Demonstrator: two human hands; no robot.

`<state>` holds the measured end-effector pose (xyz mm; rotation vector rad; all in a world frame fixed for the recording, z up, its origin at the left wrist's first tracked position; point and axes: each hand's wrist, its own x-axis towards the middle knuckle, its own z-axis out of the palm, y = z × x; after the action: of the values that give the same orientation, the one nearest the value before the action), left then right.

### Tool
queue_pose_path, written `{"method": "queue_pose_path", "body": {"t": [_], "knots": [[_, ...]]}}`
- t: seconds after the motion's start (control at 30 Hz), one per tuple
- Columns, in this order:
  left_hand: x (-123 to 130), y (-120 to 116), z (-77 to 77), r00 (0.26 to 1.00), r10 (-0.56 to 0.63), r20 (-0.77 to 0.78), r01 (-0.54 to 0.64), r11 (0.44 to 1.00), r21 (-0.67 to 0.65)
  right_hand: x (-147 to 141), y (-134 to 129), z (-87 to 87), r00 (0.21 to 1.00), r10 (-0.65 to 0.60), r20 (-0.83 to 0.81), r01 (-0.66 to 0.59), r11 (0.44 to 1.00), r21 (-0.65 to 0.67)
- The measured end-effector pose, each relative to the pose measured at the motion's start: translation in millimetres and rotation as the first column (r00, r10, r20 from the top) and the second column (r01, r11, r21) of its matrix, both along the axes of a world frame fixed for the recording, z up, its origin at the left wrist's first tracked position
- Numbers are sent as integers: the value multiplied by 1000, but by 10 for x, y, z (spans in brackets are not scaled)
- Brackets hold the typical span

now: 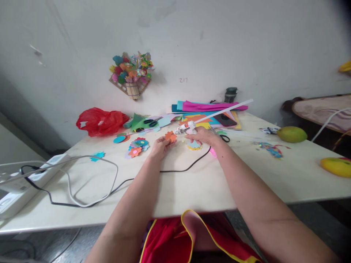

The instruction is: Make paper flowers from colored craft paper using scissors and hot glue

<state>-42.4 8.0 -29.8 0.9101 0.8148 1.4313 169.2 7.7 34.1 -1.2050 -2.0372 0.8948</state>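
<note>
An orange paper flower point(170, 136) is pinched in the fingers of my left hand point(161, 147), above the middle of the table. My right hand point(202, 136) is wrapped around a white hot glue gun point(191, 126), its nozzle end turned toward the flower. A long white glue stick point(225, 111) juts up and right from the back of the gun. A black cord point(186, 170) runs from under my right wrist to the left. Below my right hand lie round pale blue and yellow paper pieces point(194, 145).
Paper flowers point(137, 147), a blue paper flower point(97, 156) and paper discs point(120, 139) lie left. A power strip point(46, 170) with looped cables stands at the left edge. Scissors point(151, 122), a red bag point(100, 122) and coloured sheets point(211, 106) lie behind; a mango point(292, 134) is right.
</note>
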Motion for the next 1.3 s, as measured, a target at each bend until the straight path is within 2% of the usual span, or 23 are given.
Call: {"method": "queue_pose_path", "body": {"t": [0.2,0.6,0.8,0.87,0.97,1.07,1.3], "knots": [[6,-20,38,1000,27,12,-26,999,-47,-21,-31,49,999,-21,35,22,1000,-21],[9,-41,41,998,48,-28,-48,999,-21,-41,-16,45,995,-72,69,72,997,13],[-6,-47,47,959,140,-247,-136,990,33,-11,5,25,987,-100,-127,101,995,5],[-7,-43,52,960,158,-232,-141,986,91,-1,29,3,973,-77,-219,76,997,-10],[-3,-22,67,982,144,-126,-127,983,129,5,36,-5,960,-50,-275,44,999,-28],[-1,-2,75,991,123,-60,-118,989,86,-1,6,21,970,-74,-231,65,997,-46],[-18,27,6,971,211,-110,-200,974,106,-2,-20,38,996,-70,-53,68,997,-23]]}}
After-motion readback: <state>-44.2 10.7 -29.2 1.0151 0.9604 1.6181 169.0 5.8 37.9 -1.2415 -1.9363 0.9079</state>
